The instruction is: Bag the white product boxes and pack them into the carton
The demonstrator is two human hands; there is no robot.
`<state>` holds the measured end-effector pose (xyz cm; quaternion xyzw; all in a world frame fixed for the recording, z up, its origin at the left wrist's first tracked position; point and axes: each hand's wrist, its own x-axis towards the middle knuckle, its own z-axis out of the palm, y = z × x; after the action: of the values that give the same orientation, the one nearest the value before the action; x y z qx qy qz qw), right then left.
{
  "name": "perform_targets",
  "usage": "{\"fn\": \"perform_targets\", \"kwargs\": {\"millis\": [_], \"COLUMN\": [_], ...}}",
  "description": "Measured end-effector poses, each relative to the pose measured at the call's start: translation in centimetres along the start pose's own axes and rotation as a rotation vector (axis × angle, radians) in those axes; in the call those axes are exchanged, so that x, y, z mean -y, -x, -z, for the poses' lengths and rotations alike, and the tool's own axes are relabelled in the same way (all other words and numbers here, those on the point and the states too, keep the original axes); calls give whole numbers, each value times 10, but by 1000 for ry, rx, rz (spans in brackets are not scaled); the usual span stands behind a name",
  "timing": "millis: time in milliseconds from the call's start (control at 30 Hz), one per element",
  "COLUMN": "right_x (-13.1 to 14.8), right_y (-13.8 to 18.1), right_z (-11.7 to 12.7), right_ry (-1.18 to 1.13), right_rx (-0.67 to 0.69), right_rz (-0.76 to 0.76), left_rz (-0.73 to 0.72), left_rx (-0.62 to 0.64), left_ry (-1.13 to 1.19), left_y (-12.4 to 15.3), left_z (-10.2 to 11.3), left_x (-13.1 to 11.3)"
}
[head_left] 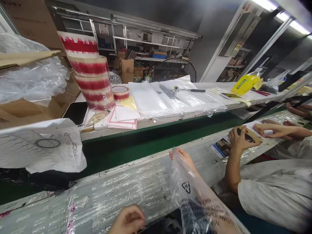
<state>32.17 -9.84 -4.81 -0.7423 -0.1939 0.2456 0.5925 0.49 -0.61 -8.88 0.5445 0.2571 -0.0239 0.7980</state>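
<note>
Two hands: both belong to the person wearing the camera, low in the view, over the near ledge
Right hand: it is inside or behind the clear plastic bag, the forearm is covered by the film and the fingertips come out at the top edge; it seems to hold the bag open from within, but the grip itself I cannot tell exactly
Left hand: curled into a loose fist at the bottom edge, it seems to pinch the lower part of the bag or the film beside it; what it grasps is cut off by the frame
Bag: thin, glossy, wrinkled film with a black triangle mark and printed lines of text; it stands tilted up from the ledge because the arm carries it
Near ledge: long, pale, wrapped in crinkled transparent film, likely to protect the surface
Conveyor belt: dark green, flat, matte, between the ledge and the far table
Tape rolls: stacked in a leaning tower on the far table, clear with red jagged print, near at hand for sealing
Flat bags: white and clear sheets laid flat in a pile on the far table
Neighbour: another person's hands to the right hold a small dark object over a printed leaflet
</note>
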Motion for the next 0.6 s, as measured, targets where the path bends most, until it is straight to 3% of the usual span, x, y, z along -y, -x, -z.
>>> {"fn": "perform_targets", "kwargs": {"millis": [133,200,267,333,433,467,533,600], "right_x": [-23,-27,-23,-11,17,26,41,46], "right_y": [-15,-13,-11,-11,-18,-23,-35,-49], "right_z": [9,8,1,-11,-22,-22,-12,5], "right_ry": [18,65,140,252,370,363,315,249], "right_rx": [-55,-106,-124,-80,27,48,88,201], "right_rz": [-16,18,109,256,418,431,427,388], "left_rz": [-41,-35,-45,-30,42,52,34,-10], "left_rx": [-335,-460,-485,-446,-447,-390,-305,-292], "left_ry": [111,83,38,0,-119,-131,-167,-230], "left_y": [21,25,14,-16,-80,-99,-126,-135], "left_z": [45,47,25,-13,-69,-79,-83,-68], "left_x": [-26,-57,-89,-112,-120,-118,-117,-126]}}
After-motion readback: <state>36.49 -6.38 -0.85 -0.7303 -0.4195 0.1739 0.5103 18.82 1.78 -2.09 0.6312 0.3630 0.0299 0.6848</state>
